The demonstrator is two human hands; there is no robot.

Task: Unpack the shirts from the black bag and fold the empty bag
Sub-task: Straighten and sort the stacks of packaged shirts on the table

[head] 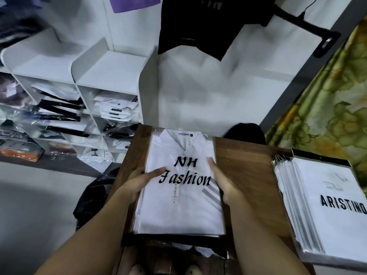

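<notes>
In the head view, a stack of bagged white shirts (178,195) printed "NH Fashion" is seen at centre over the wooden table (248,165), gripped at its sides by the left hand (137,183) and right hand (226,185); thumbs are laid on top, fingers are hidden beneath. The black bag (93,195) is found crumpled at 8 o'clock, partly hidden by the table edge. An "ARISTINO" stack (327,205) is cropped at 4 o'clock

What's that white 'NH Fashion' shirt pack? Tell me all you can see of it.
The white folded polo shirt in clear plastic wrap tops a stack of similar packs over the brown wooden table. Black "NH Fashion" lettering, collar farthest away, grey diagonal stripes, a paper tag. The left hand and right hand grip its sides.
</notes>
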